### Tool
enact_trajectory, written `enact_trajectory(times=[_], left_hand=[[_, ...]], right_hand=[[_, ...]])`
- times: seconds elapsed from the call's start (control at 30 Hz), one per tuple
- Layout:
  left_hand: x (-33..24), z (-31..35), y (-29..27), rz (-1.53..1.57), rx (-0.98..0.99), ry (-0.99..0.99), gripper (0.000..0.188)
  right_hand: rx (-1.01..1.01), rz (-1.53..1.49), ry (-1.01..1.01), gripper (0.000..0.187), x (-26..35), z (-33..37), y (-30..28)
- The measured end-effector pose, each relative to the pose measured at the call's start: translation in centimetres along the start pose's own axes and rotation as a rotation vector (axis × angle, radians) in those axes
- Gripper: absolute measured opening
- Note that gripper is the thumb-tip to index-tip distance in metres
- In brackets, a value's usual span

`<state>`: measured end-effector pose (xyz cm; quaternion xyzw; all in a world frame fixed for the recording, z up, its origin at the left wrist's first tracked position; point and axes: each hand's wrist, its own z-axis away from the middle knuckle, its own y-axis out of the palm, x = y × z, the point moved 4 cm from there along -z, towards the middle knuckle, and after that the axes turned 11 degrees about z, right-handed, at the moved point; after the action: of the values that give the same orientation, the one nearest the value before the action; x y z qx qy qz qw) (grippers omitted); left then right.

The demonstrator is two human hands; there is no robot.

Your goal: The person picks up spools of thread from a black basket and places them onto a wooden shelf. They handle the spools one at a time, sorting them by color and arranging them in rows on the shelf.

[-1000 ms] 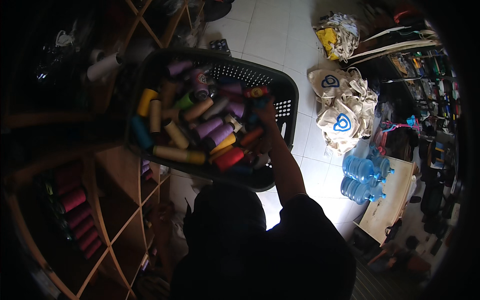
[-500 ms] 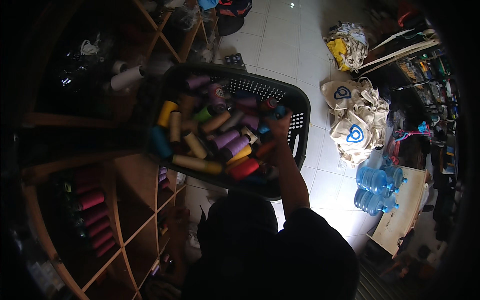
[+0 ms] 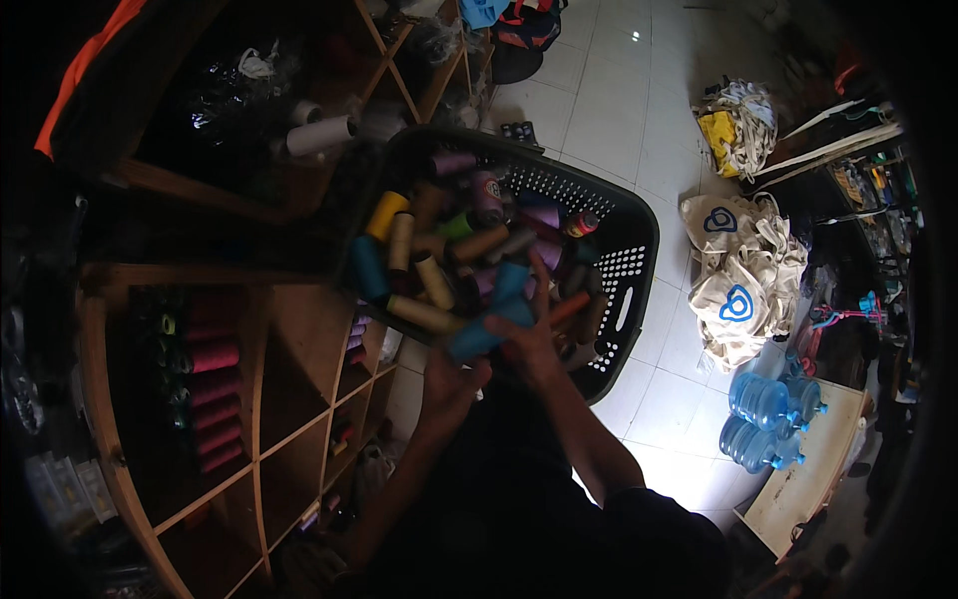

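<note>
1. Blue thread spools (image 3: 473, 341), two as I can see in the head view, are above the near edge of the dark basket (image 3: 644, 220), around its middle.
2. My right hand (image 3: 536, 344) is closed around these blue spools; its index finger stretches along the upper one.
3. My left hand (image 3: 454, 384) touches the lower end of the lower one with bent fingers; if it grips firmly, I cannot tell.
4. Along the basket's left edge lie another blue spool (image 3: 369, 268) and a yellow spool (image 3: 387, 213).
5. A purple spool (image 3: 486, 193) lies toward the far edge, and a red spool (image 3: 581, 224) near the far right corner.
6. Left of the basket, the wooden shelf (image 3: 289, 436) holds pink spools (image 3: 214, 356).
7. Beyond the basket's right edge, cloth bags (image 3: 740, 299) lie on the tiled floor (image 3: 611, 85).
</note>
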<state>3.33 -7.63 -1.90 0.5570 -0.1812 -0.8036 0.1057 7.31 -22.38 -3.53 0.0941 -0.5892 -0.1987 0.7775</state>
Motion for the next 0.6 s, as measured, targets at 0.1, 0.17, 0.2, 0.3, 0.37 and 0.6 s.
enact_trajectory(times=[0.1,0.17,0.2,0.3,0.37,0.6], left_hand=[[-1.0,0.5,-1.0,0.022,-0.341,-0.02,0.041],[-0.9,0.4,-3.0,0.344,-0.419,0.171,0.042],[-0.8,0.8,-4.1,0.509,-0.458,0.26,0.042],[-2.2,2.0,-8.3,0.531,-0.43,0.281,0.043],[-2.2,2.8,-10.4,0.518,-0.379,0.168,0.047],[-2.1,9.0,-14.8,0.209,-0.237,-0.212,0.072]], right_hand=[[0.09,-0.083,-0.151,0.101,-3.4,-0.5,1.7],[0.11,-0.37,0.044,0.102,-3.3,-0.3,3.0],[0.13,-0.304,0.098,0.102,-3.5,-0.2,3.2],[0.266,0.193,0.142,0.096,-4.9,-0.6,3.6],[0.393,0.44,0.095,0.086,-4.8,0.3,3.4],[0.996,0.79,-0.018,0.052,-1.1,1.0,7.7]])
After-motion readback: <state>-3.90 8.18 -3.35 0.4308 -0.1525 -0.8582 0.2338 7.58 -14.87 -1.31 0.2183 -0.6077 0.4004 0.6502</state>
